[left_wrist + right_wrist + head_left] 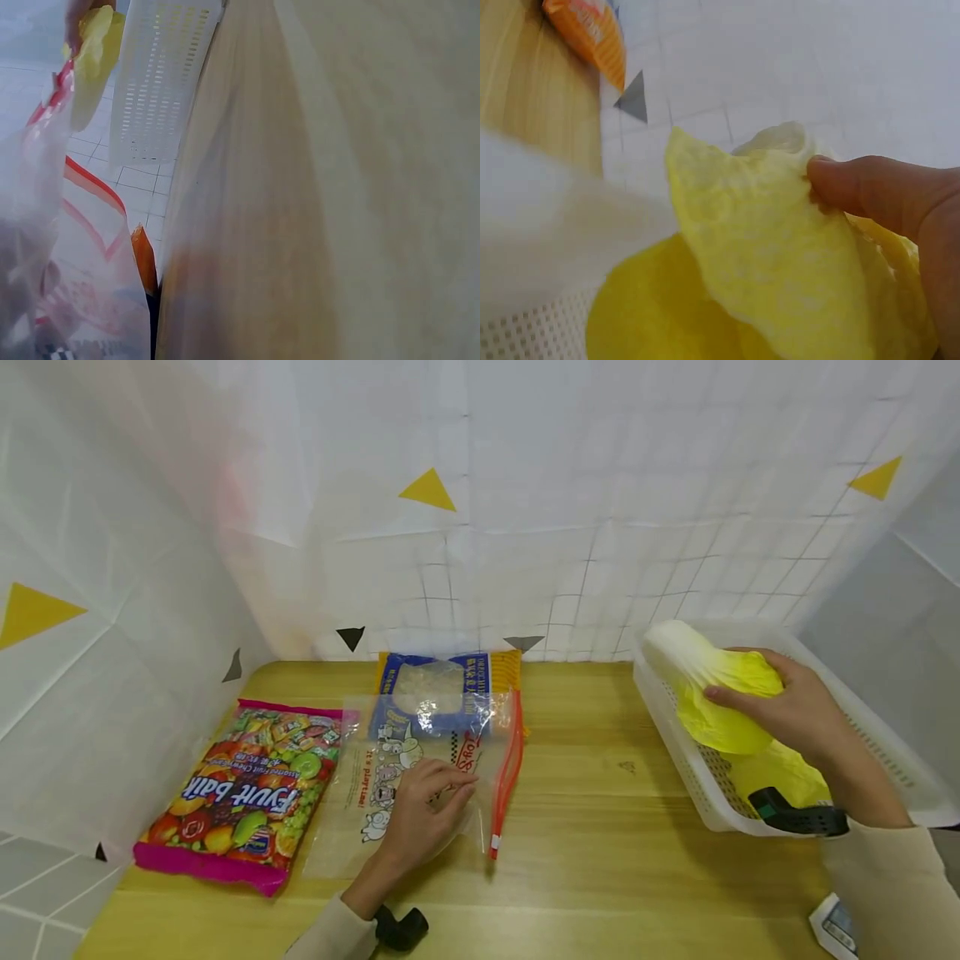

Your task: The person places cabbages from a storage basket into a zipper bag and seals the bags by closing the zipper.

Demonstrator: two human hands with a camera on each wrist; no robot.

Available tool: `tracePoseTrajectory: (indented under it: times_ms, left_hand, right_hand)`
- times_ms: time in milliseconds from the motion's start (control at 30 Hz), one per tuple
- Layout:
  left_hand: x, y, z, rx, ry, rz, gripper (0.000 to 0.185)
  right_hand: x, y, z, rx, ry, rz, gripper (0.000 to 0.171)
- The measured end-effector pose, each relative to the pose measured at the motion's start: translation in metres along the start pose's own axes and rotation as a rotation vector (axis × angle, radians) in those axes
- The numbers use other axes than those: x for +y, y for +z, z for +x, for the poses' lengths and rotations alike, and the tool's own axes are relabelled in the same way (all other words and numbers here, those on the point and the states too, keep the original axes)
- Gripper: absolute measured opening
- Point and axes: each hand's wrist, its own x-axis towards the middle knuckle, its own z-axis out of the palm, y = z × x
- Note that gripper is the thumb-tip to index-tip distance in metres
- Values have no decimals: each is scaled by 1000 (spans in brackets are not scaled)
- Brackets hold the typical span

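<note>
Step judged in hand: lifting a soft, yellow-and-white cabbage leaf (693, 672) above a white, perforated plastic basket (681, 756) at right on the wooden desk (585, 777). Light, broad thumb pressure is advisable, as the thin leaf could tear; its edges should clear the rim. The right hand (795, 706) pinches the leaf, thumb on the near face; most other fingers are hidden behind it. The left hand (427, 806), thumb and forefinger nearly together, appears to pinch the clear, cartoon-printed plastic bag (378, 781). Steadying it without creasing the red zip strip (497, 827) at its right edge is recommended.
</note>
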Motion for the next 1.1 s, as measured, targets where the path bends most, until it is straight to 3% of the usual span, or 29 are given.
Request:
tracePoseTrajectory:
  times_ms: [167, 333, 500, 667, 867, 1100]
  left_hand:
    - [-2, -1, -1, 9, 0, 2, 12]
    - [-5, -1, 0, 31, 26, -9, 12]
    - [-7, -2, 2, 42, 39, -15, 12]
    - [-8, -1, 4, 47, 32, -3, 12]
    - [-7, -4, 6, 54, -16, -18, 10]
    - [-9, -14, 8, 81, -183, -124, 10]
  right_hand:
    - [-24, 21, -5, 62, -48, 30, 67]
    - [-51, 48, -12, 114, -211, 4, 62]
    - [-71, 76, -16, 77, -359, 30, 60]
    - [-76, 103, -15, 30, -476, 77, 50]
    - [-70, 122, -13, -33, -494, 209, 45]
    - [-64, 121, -13, -180, -460, 415, 46]
